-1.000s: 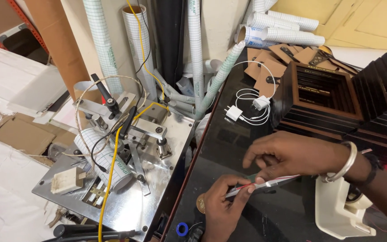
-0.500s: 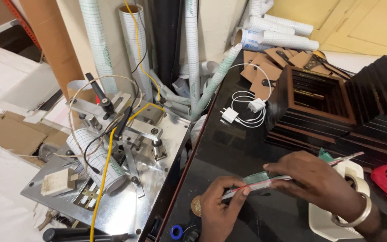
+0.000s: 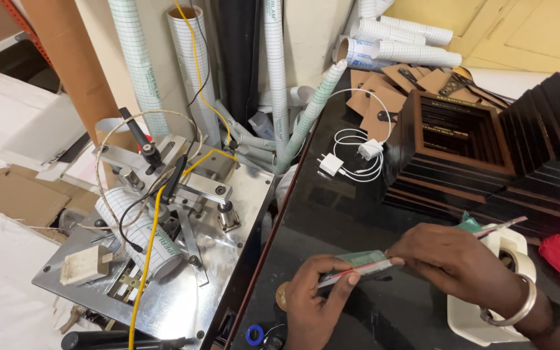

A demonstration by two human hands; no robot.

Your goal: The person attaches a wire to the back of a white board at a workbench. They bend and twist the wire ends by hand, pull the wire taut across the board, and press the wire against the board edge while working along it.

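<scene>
Two hands grip one thin, flat strip with a green face and red edge just above the glossy black table. Its long axis runs left to right: the left hand pinches the near end from below, the right hand clasps the far end, beside a cream tape dispenser.

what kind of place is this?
Likely a small craft or packaging workshop: a metal jig machine beside the black table, rolls of gridded film, stacked dark wooden frames and cardboard scraps.
</scene>
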